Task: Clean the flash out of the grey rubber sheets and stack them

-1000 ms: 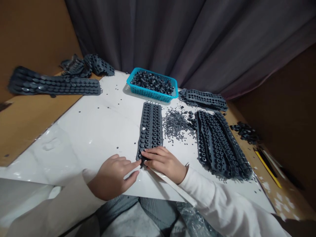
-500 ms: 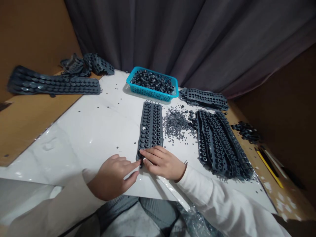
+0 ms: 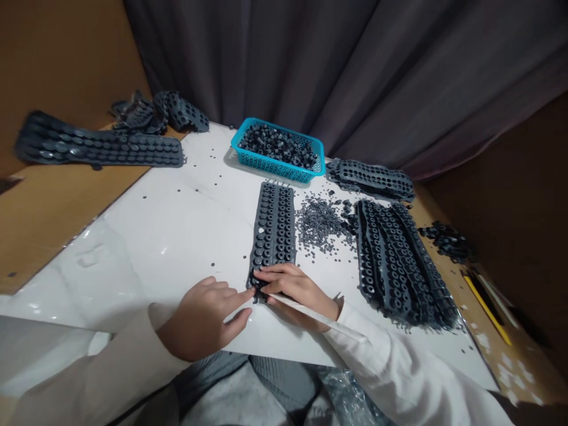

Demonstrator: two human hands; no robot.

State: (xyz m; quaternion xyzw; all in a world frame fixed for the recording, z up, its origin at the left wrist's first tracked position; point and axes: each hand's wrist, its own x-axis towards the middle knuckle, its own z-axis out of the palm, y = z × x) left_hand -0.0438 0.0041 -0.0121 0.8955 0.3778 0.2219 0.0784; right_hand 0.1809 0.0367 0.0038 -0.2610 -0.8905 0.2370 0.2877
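Observation:
A dark grey rubber sheet with rows of round studs lies lengthwise in front of me, with one white hole near its left edge. My left hand touches the sheet's near left corner with its extended index finger; its thumb is apart and it holds nothing. Over the near end of the sheet, my right hand has its fingers on the studs. A thin white stick is held in my right hand and slants back over the wrist. The stick's tip and the nearest studs are partly hidden by the fingers.
A blue basket of small black parts stands behind. Tiny grey discs lie right of the sheet, beside stacked studded sheets. More sheets lie behind them. A long sheet lies far left. A yellow cutter lies far right.
The white stick has risen from under my right hand to lie across it, and the right fingers have shifted slightly. My left hand has barely moved. The view has shifted a little.

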